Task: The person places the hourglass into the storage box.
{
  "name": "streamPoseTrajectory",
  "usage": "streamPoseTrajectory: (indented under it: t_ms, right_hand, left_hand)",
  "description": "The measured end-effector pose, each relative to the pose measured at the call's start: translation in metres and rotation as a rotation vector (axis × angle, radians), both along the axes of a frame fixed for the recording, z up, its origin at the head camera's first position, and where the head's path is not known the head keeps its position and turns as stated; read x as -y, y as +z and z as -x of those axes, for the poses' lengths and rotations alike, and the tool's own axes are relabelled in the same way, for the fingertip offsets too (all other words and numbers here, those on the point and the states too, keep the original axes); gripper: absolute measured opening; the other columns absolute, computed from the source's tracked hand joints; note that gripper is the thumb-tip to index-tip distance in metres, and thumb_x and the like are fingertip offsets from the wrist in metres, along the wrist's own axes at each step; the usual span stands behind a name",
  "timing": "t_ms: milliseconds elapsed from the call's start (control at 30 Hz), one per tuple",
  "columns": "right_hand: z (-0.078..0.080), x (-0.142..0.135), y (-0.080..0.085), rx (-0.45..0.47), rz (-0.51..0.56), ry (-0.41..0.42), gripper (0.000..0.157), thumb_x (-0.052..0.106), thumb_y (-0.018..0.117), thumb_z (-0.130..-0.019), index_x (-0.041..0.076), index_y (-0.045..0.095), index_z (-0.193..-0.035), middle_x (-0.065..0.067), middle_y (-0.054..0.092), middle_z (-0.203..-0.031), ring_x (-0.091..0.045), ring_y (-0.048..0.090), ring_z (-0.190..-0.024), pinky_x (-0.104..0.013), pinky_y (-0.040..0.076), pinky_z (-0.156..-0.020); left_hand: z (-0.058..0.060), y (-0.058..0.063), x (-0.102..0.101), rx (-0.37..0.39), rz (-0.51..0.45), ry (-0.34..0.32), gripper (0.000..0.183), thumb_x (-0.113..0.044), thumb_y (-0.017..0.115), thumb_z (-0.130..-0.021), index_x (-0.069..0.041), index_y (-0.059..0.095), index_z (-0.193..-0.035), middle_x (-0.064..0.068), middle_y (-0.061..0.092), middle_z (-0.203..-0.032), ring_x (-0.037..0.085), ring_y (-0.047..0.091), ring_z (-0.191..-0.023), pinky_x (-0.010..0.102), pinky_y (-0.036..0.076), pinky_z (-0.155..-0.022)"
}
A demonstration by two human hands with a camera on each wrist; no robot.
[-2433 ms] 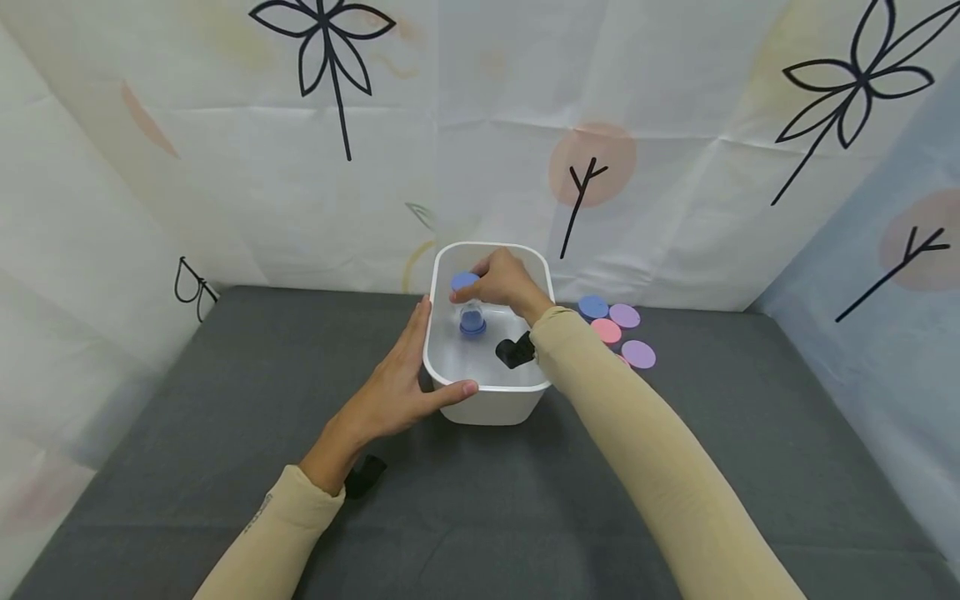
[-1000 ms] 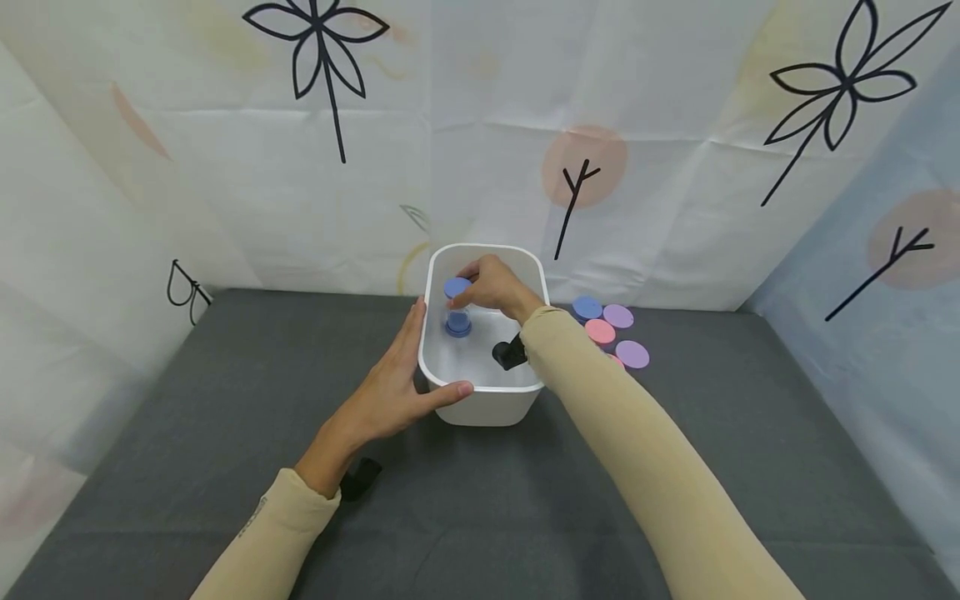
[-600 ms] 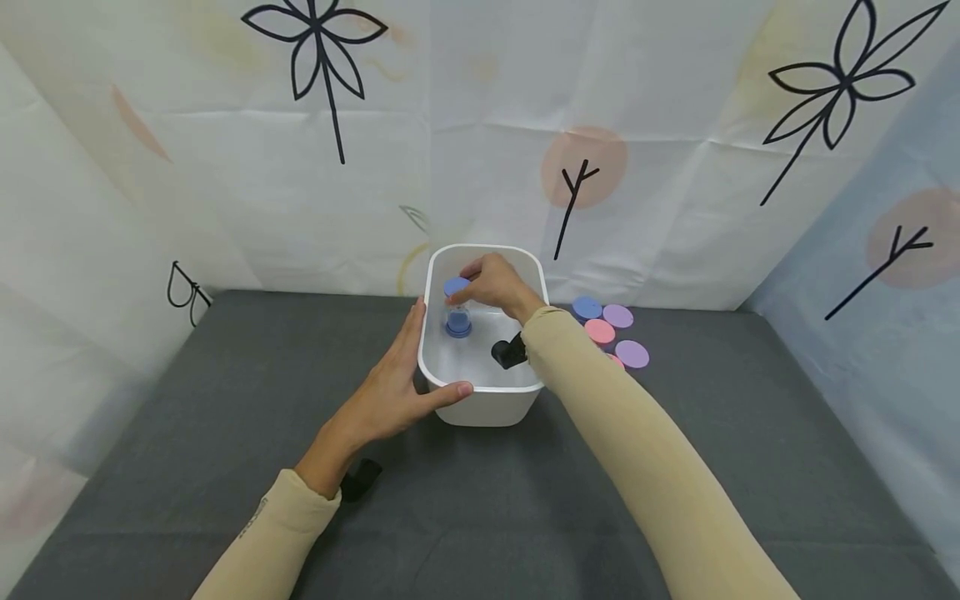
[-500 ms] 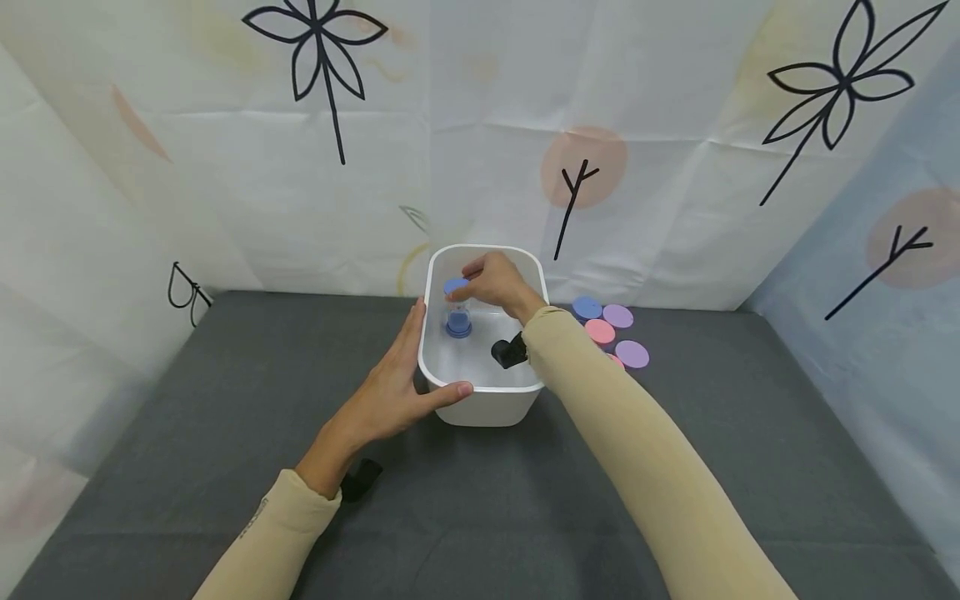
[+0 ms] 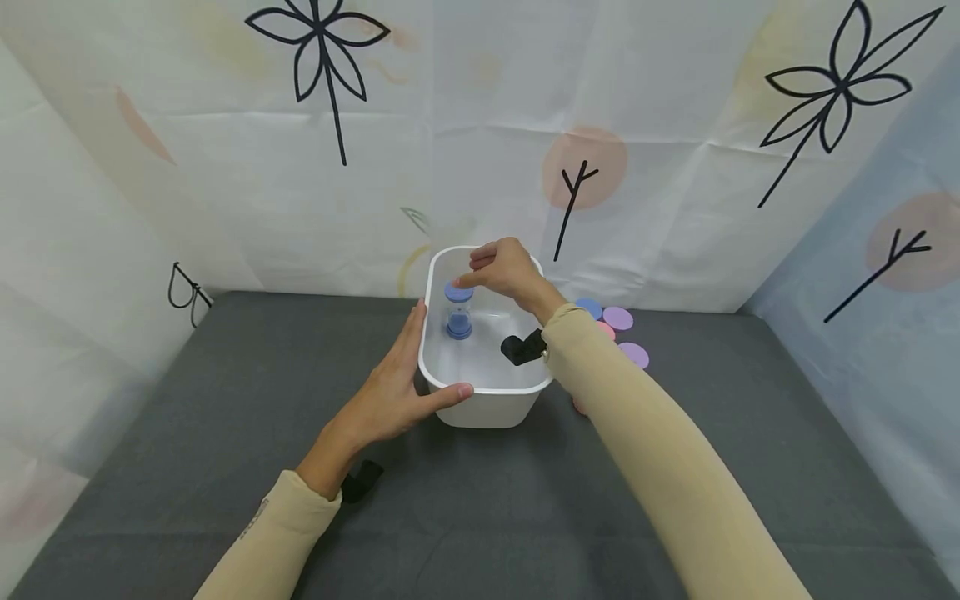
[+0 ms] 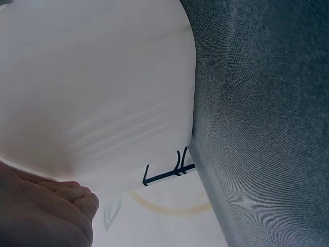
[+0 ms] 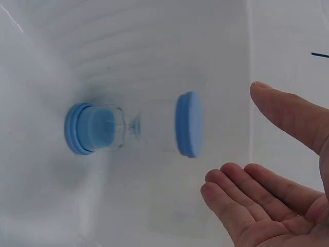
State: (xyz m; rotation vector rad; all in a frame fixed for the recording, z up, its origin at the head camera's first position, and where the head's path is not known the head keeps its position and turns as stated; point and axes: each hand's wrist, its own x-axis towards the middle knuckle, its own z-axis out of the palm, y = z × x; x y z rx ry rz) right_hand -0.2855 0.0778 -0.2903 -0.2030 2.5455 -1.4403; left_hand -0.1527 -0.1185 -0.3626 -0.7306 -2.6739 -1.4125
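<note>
A sand timer point(image 5: 459, 323) with blue end caps and blue sand stands upright inside a white plastic bin point(image 5: 487, 410), near its left wall. In the right wrist view the whole sand timer point(image 7: 103, 127) shows, its sand in the lower bulb. My right hand point(image 5: 508, 271) is over the bin, just above and right of the top cap. The right wrist view shows this hand point(image 7: 272, 203) with thumb and fingers spread apart, a gap between them and the cap. My left hand point(image 5: 393, 392) rests against the bin's left side and front corner, fingers straight, thumb along the front rim.
Right of the bin, partly behind the right sleeve, are several round-topped things: blue point(image 5: 588, 307), purple point(image 5: 618, 317) and pink point(image 5: 605, 330). A dark grey cloth point(image 5: 225, 433) covers the table. Patterned white fabric point(image 5: 495, 183) hangs behind it.
My right hand has set the sand timer down at the bin's left, let go of it and lifted up and to the right. The left hand has stayed on the bin.
</note>
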Motion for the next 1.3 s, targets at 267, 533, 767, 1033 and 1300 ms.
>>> streamPoseTrajectory:
  t_ms: [267,533,767,1033,1300]
  right_hand:
    - [-0.013,-0.016,0.018,-0.027,0.113,0.064,0.067,0.016,0.085,-0.084,-0.004,0.055,-0.141,-0.018,0.06,-0.138,-0.026,0.058,-0.126,-0.038,0.045,-0.106]
    - [-0.042,-0.041,0.035,-0.103,0.246,0.107,0.062,0.011,0.082,-0.087,-0.001,0.056,-0.142,-0.015,0.061,-0.138,-0.024,0.059,-0.128,-0.034,0.047,-0.104]
    - [-0.067,-0.076,0.032,-0.12,0.309,0.088,0.063,0.01,0.079,-0.089,0.0,0.053,-0.145,-0.014,0.059,-0.141,-0.026,0.058,-0.129,-0.032,0.049,-0.101]
    - [-0.091,-0.122,0.019,-0.18,0.437,0.04,0.059,-0.002,0.075,-0.09,-0.01,0.05,-0.143,-0.017,0.063,-0.135,-0.016,0.064,-0.12,-0.027,0.052,-0.094]
    - [-0.111,-0.163,-0.003,-0.225,0.544,-0.013,0.051,-0.007,0.072,-0.09,-0.008,0.055,-0.139,-0.004,0.07,-0.123,-0.012,0.067,-0.113,-0.025,0.053,-0.09]
  left_hand:
    - [0.001,-0.001,0.002,-0.026,0.008,0.006,0.119,-0.054,0.076,-0.086,-0.023,-0.009,-0.163,-0.006,-0.006,-0.169,0.024,0.013,-0.153,0.059,0.026,-0.115]
    - [0.001,-0.003,0.001,-0.03,0.001,-0.005,0.119,-0.055,0.076,-0.087,-0.023,-0.009,-0.163,-0.005,-0.005,-0.169,0.022,0.011,-0.154,0.06,0.024,-0.116]
    - [0.001,-0.002,0.001,-0.042,-0.013,-0.01,0.119,-0.053,0.077,-0.086,-0.023,-0.009,-0.163,-0.005,-0.005,-0.169,0.019,0.009,-0.154,0.058,0.023,-0.117]
    - [0.0,-0.002,0.002,-0.034,0.011,0.007,0.119,-0.057,0.075,-0.086,-0.028,-0.011,-0.162,-0.007,-0.007,-0.169,0.019,0.007,-0.154,0.058,0.022,-0.117]
    - [0.001,-0.001,0.002,-0.029,0.013,0.002,0.119,-0.056,0.075,-0.086,-0.023,-0.01,-0.163,-0.001,-0.004,-0.17,0.019,0.008,-0.154,0.06,0.023,-0.116]
